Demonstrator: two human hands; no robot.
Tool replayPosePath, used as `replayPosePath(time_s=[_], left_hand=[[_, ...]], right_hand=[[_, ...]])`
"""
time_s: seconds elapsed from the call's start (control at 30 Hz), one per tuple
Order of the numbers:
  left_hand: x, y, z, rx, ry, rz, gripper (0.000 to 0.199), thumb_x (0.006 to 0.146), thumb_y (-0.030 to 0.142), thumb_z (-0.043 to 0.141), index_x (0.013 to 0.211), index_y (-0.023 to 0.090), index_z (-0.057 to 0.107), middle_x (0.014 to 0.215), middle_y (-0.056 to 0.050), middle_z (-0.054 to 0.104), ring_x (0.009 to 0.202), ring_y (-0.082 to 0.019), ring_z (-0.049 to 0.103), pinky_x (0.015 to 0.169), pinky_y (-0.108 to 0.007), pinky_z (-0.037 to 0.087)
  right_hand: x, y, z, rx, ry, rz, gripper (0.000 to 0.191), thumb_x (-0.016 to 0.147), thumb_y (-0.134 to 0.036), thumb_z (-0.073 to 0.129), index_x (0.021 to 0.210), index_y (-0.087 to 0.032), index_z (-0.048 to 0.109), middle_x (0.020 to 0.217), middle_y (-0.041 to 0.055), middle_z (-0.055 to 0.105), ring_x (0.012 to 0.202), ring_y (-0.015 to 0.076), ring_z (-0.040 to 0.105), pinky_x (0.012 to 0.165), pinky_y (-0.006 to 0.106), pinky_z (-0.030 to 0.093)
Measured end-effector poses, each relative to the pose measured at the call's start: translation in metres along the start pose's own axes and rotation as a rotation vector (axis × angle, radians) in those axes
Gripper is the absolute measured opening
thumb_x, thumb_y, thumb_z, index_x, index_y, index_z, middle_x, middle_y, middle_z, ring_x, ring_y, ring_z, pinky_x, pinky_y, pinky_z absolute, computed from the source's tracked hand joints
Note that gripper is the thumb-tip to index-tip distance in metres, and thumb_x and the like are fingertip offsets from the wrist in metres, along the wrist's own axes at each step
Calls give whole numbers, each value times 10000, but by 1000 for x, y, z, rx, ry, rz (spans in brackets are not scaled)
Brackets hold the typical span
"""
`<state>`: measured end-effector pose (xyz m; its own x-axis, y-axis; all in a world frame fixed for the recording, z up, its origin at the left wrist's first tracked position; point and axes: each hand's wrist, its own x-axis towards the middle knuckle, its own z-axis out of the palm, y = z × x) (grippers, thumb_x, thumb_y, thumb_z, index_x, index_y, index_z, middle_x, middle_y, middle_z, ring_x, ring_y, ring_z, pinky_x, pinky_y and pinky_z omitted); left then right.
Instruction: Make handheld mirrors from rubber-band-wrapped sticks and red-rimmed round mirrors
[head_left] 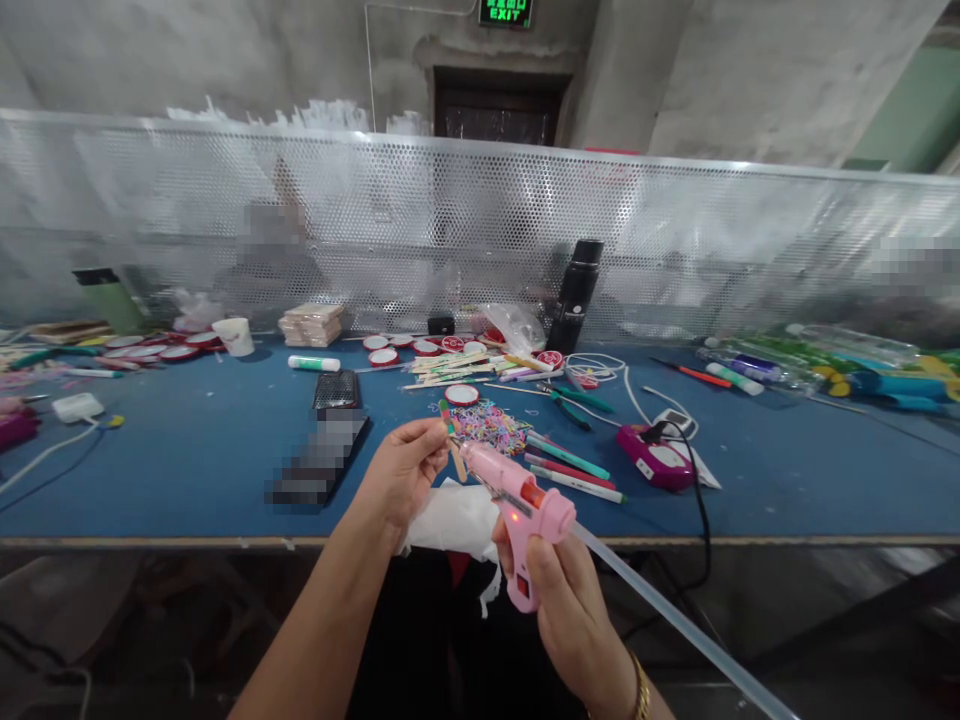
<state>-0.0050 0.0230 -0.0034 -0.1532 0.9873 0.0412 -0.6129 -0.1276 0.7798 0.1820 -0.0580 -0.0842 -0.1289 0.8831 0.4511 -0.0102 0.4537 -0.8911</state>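
My right hand (562, 590) is wrapped round the handle of a pink hot glue gun (517, 490), whose orange light is lit. A long translucent glue stick (675, 615) sticks out of its back end. Between thumb and fingers, my left hand (409, 465) pinches a wooden craft stick (458, 462) with a green-coloured upper end. The gun's nozzle is at the stick, close to my fingertips; whether they touch I cannot tell. Beneath, a white tissue (450, 515) lies at the table's front edge. Just behind the nozzle is a heap of small coloured rubber bands (491, 425).
Markers (574, 475) and a purple power strip (656, 458) lie to the right, with a black cable running off the edge. A phone (322, 460) lies left. Behind are craft sticks (450, 370), green-handled pliers (574, 405), a black bottle (576, 295) and a perforated metal screen (360, 230).
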Motion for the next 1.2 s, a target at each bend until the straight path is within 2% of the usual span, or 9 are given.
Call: replayPosePath(time_s=[0.13, 0.4, 0.63, 0.77, 0.93, 1.2], left_hand=[[0, -1, -1, -3, -4, 7, 460, 322, 295, 1046, 635, 104, 769, 548, -13, 659, 468, -25, 488, 452, -137, 388], [1, -1, -2, 8, -24, 17, 409, 380, 272, 1036, 644, 109, 770, 581, -20, 669, 493, -39, 510, 456, -145, 386], [2, -2, -4, -32, -21, 17, 428, 380, 252, 1035, 659, 77, 761, 608, -34, 666, 497, -38, 508, 451, -149, 384], [3, -3, -5, -50, -22, 8, 414, 400, 238, 1032, 676, 88, 763, 589, -15, 647, 504, -40, 516, 452, -137, 391], [3, -2, -6, -45, -69, -6, 404, 437, 242, 1028, 696, 74, 768, 588, -23, 641, 522, -43, 535, 455, -121, 401], [2, 0, -6, -45, -77, -6, 402, 442, 258, 1029, 677, 69, 763, 542, 7, 587, 488, -25, 482, 454, -127, 389]], right_hand=[[1, -1, 0, -15, -9, -25, 398, 1075, -449, 411, 1167, -178, 688, 933, 66, 668, 816, 175, 615, 773, 311, 545], [3, -17, 0, -30, -6, 42, 459, 1060, -524, 410, 1115, -173, 701, 920, 73, 675, 740, 164, 601, 686, 295, 542], [1, -9, 0, 26, 11, 65, 450, 1055, -526, 422, 1124, -176, 696, 937, 78, 680, 753, 166, 606, 686, 288, 548], [0, -8, -1, 40, -5, 83, 472, 1052, -539, 415, 1122, -169, 700, 879, 62, 660, 716, 161, 587, 642, 276, 531], [-3, -5, -1, 9, 4, 77, 452, 1046, -532, 438, 1102, -181, 717, 861, 56, 656, 731, 163, 596, 681, 277, 540], [-9, -7, -1, 17, 22, 94, 515, 993, -637, 474, 1121, -203, 720, 833, 65, 677, 660, 175, 584, 629, 289, 561]])
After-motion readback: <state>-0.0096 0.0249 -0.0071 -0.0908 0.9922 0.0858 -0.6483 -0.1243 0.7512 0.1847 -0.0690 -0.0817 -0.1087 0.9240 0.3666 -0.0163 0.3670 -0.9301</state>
